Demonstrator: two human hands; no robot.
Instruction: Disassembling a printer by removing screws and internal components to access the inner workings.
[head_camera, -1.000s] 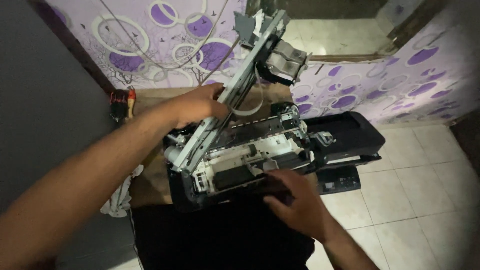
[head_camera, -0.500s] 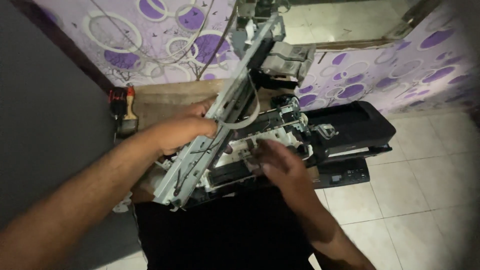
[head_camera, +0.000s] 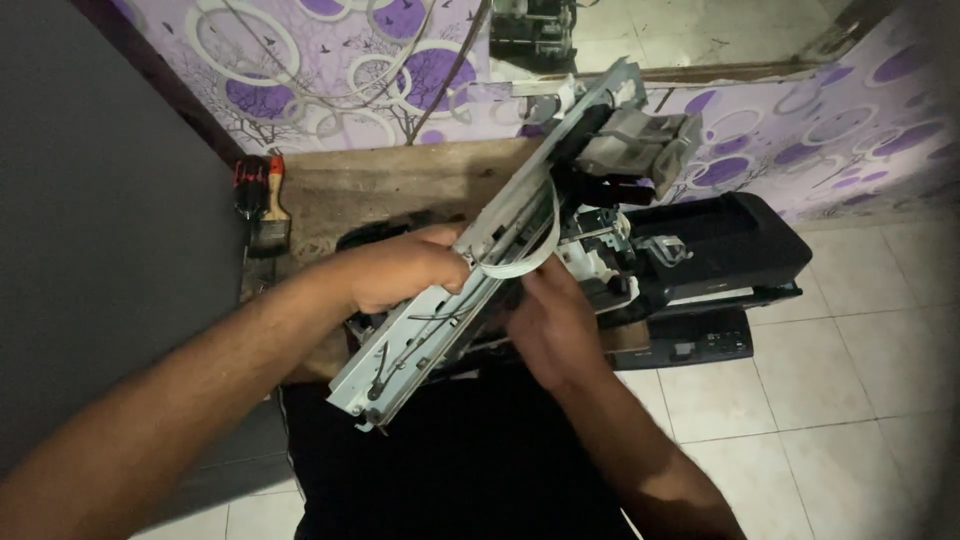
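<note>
While the left hand (head_camera: 400, 268) gripped the metal frame (head_camera: 470, 270) near its middle, fingers curled over the upper edge, the frame lay tilted, its low end toward the person and its high end rising up and to the right. At that high end sat a grey carriage (head_camera: 640, 145). A white ribbon cable (head_camera: 525, 255) looped off the frame just beside the left hand's knuckles. The right hand (head_camera: 555, 325) was under the frame's right side, fingers bent and pressed up against the underside near the cable; whether it pinched anything could not be told. Beneath the frame sat the black printer body (head_camera: 720, 250), opened up, with pale plastic parts (head_camera: 600, 250) showing where the frame met it. The body rested on a brown counter (head_camera: 400, 180). At the counter's left edge lay a red-handled screwdriver (head_camera: 274, 175) and a brush (head_camera: 266, 232), well apart from both hands. Purple patterned wall covering (head_camera: 330, 60) ran behind the counter, and pale floor tiles (head_camera: 850, 370) showed to the right.
</note>
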